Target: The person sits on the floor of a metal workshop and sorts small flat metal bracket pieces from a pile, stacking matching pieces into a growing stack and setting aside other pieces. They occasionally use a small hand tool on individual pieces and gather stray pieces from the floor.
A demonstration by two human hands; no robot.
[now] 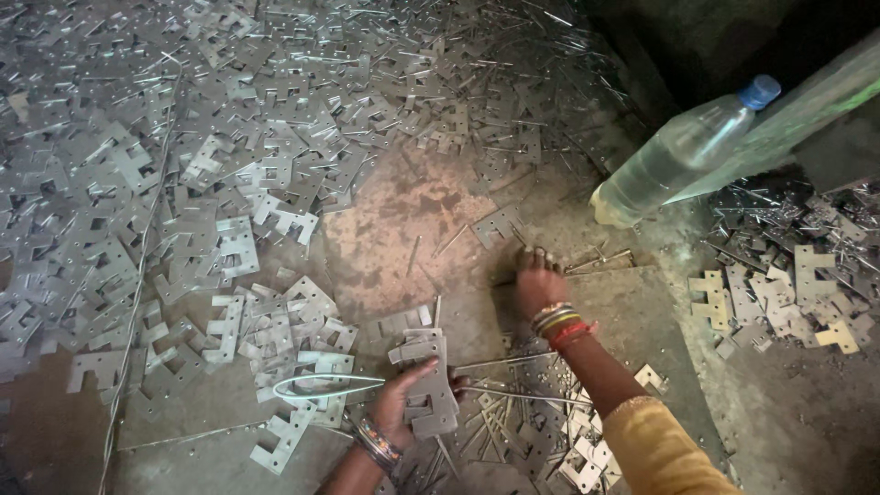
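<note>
My left hand [400, 403] grips a stack of flat grey metal hinge plates [426, 383] near the bottom middle, strung on a thin wire loop [321, 386] that sticks out to the left. My right hand [539, 284], with coloured bangles on the wrist, reaches forward and presses down on the floor, fingers on small metal pins [596, 263] beside a single plate [498, 225]. Whether it pinches a pin is hidden by the fingers. Long thin rods [522, 394] lie under my forearms.
A huge heap of stamped metal plates [183, 165] covers the floor at left and top. A clear plastic bottle with a blue cap [678, 156] leans at upper right. A smaller plate pile [788, 293] lies at right. A wire [137, 275] runs down the left.
</note>
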